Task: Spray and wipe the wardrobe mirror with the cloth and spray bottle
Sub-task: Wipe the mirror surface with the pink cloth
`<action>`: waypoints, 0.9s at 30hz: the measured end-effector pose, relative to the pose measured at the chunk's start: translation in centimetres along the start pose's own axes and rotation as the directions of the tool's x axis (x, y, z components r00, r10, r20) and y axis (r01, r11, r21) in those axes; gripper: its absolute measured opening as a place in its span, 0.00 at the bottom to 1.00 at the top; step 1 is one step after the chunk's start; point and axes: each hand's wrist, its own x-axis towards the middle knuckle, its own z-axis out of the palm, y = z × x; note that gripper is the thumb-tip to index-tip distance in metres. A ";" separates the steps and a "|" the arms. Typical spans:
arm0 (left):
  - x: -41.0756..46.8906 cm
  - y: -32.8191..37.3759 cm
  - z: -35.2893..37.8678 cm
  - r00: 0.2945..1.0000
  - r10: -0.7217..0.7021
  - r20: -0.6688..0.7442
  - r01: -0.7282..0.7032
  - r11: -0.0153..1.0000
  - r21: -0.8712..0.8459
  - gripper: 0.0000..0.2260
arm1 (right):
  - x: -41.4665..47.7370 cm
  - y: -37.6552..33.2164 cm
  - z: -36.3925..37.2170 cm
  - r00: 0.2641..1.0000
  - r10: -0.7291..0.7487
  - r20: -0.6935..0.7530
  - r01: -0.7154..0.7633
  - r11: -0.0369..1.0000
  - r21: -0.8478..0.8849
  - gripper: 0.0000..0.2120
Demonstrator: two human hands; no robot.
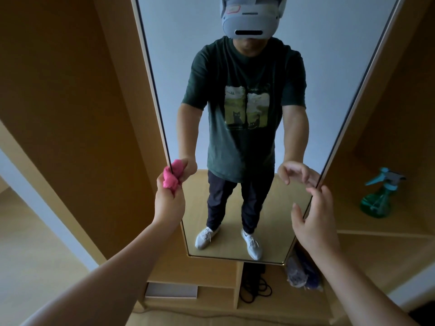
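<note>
The tall wardrobe mirror (pixel 169 55) fills the middle of the view and reflects a person in a dark green T-shirt. My left hand (pixel 168 203) is closed on a bunched pink cloth (pixel 170 180), pressed at the mirror's left edge. My right hand (pixel 315 220) is open with fingers spread, its fingertips at the mirror's right edge, holding nothing. The green spray bottle (pixel 376 198) with a light blue trigger stands upright on a wooden shelf to the right of the mirror, apart from both hands.
Wooden wardrobe panels (pixel 70 102) flank the mirror on both sides. Below the mirror are open compartments holding a black cable coil (pixel 255 288), a flat grey box (pixel 170 291) and a bluish bundle (pixel 301 271).
</note>
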 end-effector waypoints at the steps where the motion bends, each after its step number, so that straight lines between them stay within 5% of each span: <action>1: -0.1 -0.2 0.1 1.000 -0.007 0.006 0.007 1.000 0.006 0.20 | -0.1 0.1 0.1 1.000 0.000 0.004 0.000 1.000 -0.004 0.23; 27: -2.3 -6.1 1.0 0.982 -0.144 0.125 0.141 0.990 0.027 0.26 | -3.7 3.8 3.6 0.994 0.044 0.100 -0.036 0.996 -0.086 0.23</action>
